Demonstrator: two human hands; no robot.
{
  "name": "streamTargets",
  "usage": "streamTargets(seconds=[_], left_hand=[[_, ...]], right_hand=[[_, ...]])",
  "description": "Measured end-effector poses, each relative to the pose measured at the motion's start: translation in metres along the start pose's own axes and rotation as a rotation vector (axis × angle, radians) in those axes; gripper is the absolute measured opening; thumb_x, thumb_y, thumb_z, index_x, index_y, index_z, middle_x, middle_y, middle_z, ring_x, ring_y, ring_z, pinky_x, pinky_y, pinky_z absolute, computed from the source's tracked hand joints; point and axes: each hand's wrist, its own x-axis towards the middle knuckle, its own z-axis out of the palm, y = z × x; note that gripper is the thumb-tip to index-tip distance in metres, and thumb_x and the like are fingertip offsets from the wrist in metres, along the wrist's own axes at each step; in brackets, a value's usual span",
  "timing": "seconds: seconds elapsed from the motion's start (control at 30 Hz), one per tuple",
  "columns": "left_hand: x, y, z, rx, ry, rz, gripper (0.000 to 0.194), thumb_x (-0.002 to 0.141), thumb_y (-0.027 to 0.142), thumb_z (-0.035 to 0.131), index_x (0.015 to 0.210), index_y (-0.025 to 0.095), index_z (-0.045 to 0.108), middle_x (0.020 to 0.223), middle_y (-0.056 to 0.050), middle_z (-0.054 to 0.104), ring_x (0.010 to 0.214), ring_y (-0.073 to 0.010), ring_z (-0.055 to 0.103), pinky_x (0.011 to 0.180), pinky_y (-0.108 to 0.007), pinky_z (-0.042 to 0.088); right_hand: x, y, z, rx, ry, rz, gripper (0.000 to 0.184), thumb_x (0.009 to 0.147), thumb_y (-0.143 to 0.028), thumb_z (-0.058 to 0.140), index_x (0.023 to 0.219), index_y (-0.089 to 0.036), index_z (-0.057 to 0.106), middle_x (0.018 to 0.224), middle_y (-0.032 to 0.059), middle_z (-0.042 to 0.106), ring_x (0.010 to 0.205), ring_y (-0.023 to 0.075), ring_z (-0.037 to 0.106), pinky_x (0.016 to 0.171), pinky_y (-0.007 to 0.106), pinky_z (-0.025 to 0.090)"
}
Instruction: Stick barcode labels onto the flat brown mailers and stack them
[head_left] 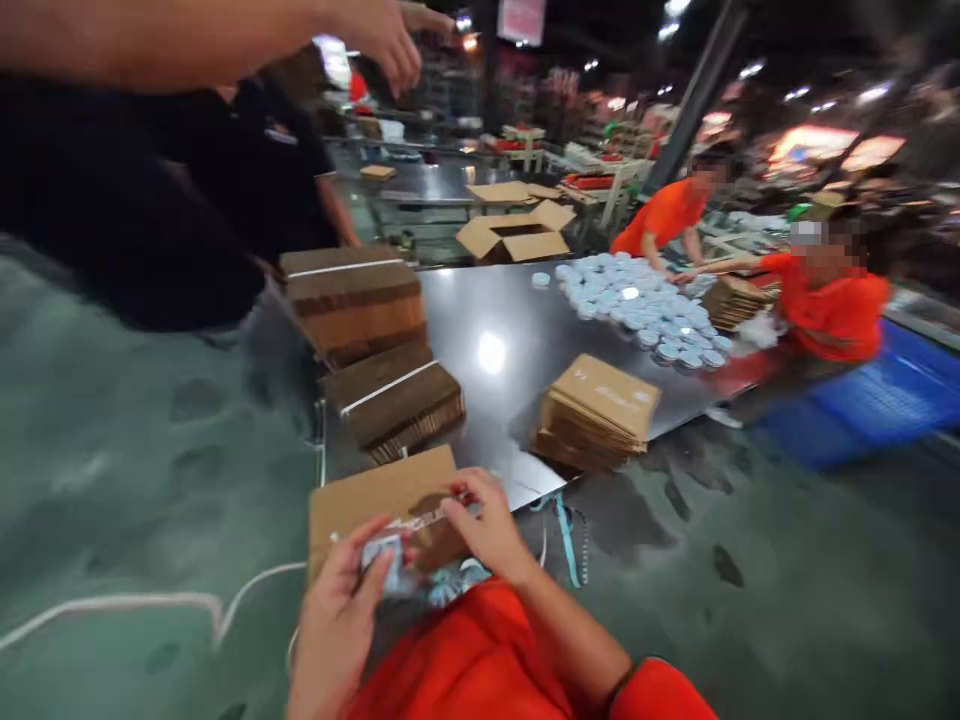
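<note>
My left hand (345, 595) is closed around a small pale-blue and white packet (384, 560), blurred, with the thumb pressed on its face. To its right, my right hand (491, 525) pinches with thumb and fingertips at the end of a whitish strip (427, 519); what exactly sits in that pinch is too blurred to name. Both hands are over the near end of the metal table, in front of a brown cardboard piece (375, 492). Some light-blue items (450, 585) lie below the hands, close against my red clothing.
Strapped cardboard bundles (401, 395) and a cardboard stack (596, 405) stand on the metal table (487, 310). Many round pale-blue items (637, 300) cover its far end. Two people in orange work there. At left, a person in dark clothing stretches an arm (187, 45) across.
</note>
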Motion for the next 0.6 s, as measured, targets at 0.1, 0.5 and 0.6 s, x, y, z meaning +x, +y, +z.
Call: streamTargets(seconds=[0.1,0.5,0.6], left_hand=[[0.004,0.011,0.006,-0.179,-0.004,-0.096,0.061,0.059,0.052,0.075,0.105,0.015,0.061,0.086,-0.009,0.076,0.079,-0.0241,0.072,0.073,-0.036,0.059],[-0.006,0.007,-0.003,-0.172,0.026,-0.073,0.024,0.059,0.038,0.073,0.067,0.017,0.065,0.111,-0.012,0.071,0.082,-0.0225,0.069,0.065,-0.030,0.057],[-0.004,0.004,-0.002,-0.077,0.014,-0.012,0.020,0.062,0.037,0.071,0.060,0.018,0.066,0.103,-0.011,0.073,0.094,-0.0247,0.067,0.076,-0.030,0.055]], right_hand=[[0.002,-0.019,-0.001,0.062,-0.095,-0.013,0.014,0.084,-0.026,0.057,0.093,-0.021,0.066,0.092,0.0035,0.063,0.081,0.0148,0.058,0.073,0.027,0.047],[-0.006,-0.039,0.014,0.166,-0.281,-0.018,0.011,0.084,-0.033,0.063,0.088,-0.024,0.070,0.093,0.0045,0.067,0.091,0.0182,0.062,0.082,0.032,0.048],[-0.005,-0.038,0.010,0.181,-0.310,-0.002,0.011,0.085,-0.031,0.062,0.082,-0.023,0.069,0.089,0.0040,0.067,0.088,0.0177,0.062,0.081,0.031,0.048]])
